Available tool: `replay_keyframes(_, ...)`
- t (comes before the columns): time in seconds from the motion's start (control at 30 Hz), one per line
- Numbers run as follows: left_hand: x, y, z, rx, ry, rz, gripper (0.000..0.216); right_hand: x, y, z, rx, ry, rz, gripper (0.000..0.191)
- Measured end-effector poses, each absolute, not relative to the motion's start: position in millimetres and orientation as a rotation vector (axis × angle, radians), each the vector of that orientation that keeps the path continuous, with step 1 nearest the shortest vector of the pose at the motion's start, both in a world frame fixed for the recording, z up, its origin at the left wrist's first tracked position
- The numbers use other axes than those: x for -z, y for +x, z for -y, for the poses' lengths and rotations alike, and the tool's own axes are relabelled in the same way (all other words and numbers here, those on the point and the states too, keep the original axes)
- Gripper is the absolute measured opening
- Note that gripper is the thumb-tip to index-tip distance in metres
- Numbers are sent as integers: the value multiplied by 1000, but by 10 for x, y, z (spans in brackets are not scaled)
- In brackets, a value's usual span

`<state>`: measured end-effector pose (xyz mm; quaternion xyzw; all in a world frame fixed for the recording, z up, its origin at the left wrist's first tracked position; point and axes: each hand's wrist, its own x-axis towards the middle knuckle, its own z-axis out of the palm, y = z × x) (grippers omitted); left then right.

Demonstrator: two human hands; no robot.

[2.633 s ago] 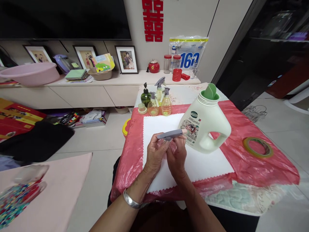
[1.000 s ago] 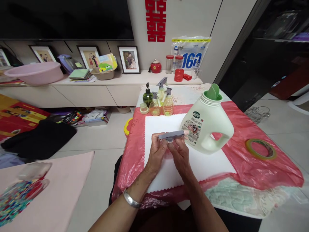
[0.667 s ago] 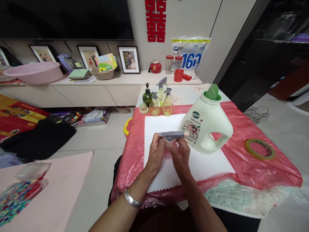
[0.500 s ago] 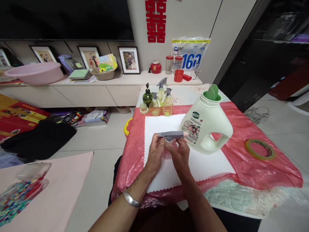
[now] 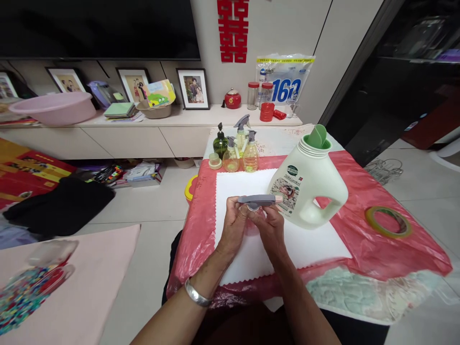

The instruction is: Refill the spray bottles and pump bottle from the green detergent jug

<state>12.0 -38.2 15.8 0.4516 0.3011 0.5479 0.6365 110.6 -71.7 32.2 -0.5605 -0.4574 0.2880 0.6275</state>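
Between my two hands, over a white scallop-edged mat [image 5: 244, 268], is a spray bottle [image 5: 259, 200] with a grey trigger head and a pale pink nozzle pointing right. Its clear pinkish body is mostly hidden by my fingers. My left hand [image 5: 233, 227] is closed round the left side, just under the head. From the right, my right hand [image 5: 270, 230] grips the neck, both thumbs meeting in front. Just beyond stands a large pale green detergent jug [image 5: 312, 184] with a green cup [image 5: 317, 136] set in its mouth.
Several spray bottles [image 5: 250, 155], a dark green pump bottle [image 5: 220, 143] and a small cap [image 5: 214, 161] stand at the table's back left. A tape roll [image 5: 388, 222] lies on the red plastic sheet [image 5: 406, 244] at right. Coloured beads [image 5: 25, 297] lie on a pink table at left.
Both hands stay on the spray bottle, with only a slight shift of the fingers. The whole view has moved a few pixels.
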Motion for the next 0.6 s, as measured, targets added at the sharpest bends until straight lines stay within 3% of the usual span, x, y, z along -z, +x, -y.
replay_keyframes(0.2,-177,117,391,-1239,1013,-705,29,-364,1004,708,-626,-1292,964,18)
replay_keyframes(0.6,-147,98,354,-1189,967,-570,31,-310,1165,756,-733,-1239,1136,29)
